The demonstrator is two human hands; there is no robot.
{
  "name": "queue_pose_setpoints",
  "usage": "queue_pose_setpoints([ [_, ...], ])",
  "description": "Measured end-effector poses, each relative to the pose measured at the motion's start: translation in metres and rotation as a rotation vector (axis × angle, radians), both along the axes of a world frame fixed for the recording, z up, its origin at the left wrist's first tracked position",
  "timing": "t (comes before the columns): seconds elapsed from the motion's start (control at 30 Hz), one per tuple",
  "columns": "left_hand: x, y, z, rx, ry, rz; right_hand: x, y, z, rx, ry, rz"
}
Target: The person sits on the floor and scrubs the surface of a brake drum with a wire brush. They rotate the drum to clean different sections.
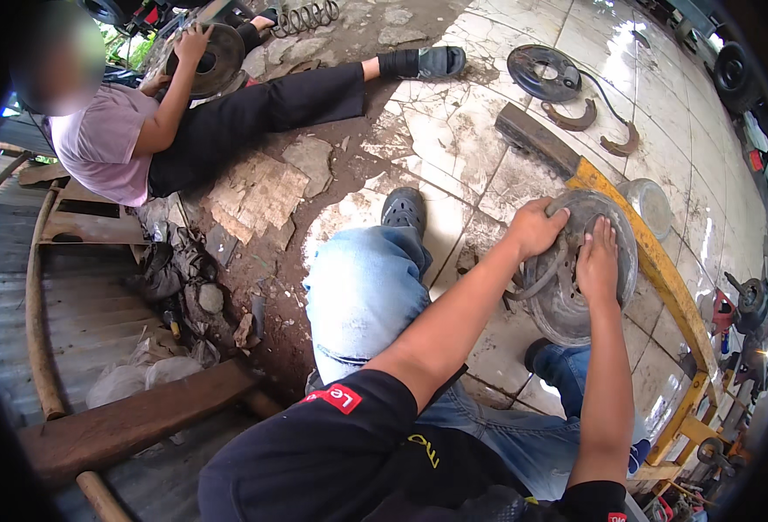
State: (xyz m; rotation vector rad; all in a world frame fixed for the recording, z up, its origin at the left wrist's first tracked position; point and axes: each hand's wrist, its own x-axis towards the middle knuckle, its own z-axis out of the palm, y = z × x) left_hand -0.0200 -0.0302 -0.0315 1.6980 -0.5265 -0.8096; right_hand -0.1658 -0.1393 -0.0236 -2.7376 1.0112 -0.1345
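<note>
L hand clamped on upper L rim of round grey metal plate; R hand laid flat on plate's face, fingers straight & tog. Plate in front of wearer, above R shin; can't tell if it rests on anything. Curved metal pc across its L side, nr both hands. Yellow bar just beyond plate, on tiled floor. Farther fwd: blk disc w/ cable, 2 curved shoes. Far L: seated co-worker, hand on dark drum.
</note>
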Motion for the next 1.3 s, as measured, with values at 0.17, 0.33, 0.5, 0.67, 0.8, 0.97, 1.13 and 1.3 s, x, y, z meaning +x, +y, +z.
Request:
queue_pose_setpoints([
  [0.17, 0.008, 0.002, 0.008, -0.014, 0.008, -0.003, -0.011, 0.006, 0.002, -0.018, -0.027, 0.126],
  [0.33, 0.000, 0.007, 0.003, 0.015, -0.083, 0.018, -0.011, 0.009, -0.007, 0.001, 0.006, 0.084],
  [0.5, -0.002, 0.013, 0.017, -0.032, 0.063, -0.014, -0.017, -0.008, -0.005, 0.044, 0.012, 0.110],
  [0.67, 0.002, 0.004, 0.003, 0.005, -0.048, 0.000, -0.026, 0.012, -0.006, -0.012, 0.096, 0.161],
  [0.8, -0.003, 0.003, 0.010, -0.029, 0.039, -0.014, -0.018, -0.012, -0.005, 0.036, 0.010, 0.092],
  [0.97, 0.002, 0.004, 0.010, -0.047, 0.048, 0.016, -0.026, -0.005, -0.002, -0.016, 0.020, 0.195],
  [1.13, -0.009, -0.004, 0.007, 0.011, -0.041, 0.049, -0.014, 0.016, -0.003, -0.052, -0.004, 0.019],
  [1.3, -0.002, -0.007, 0.004, -0.047, 0.126, 0.014, -0.020, 0.011, 0.004, -0.011, -0.052, 0.101],
])
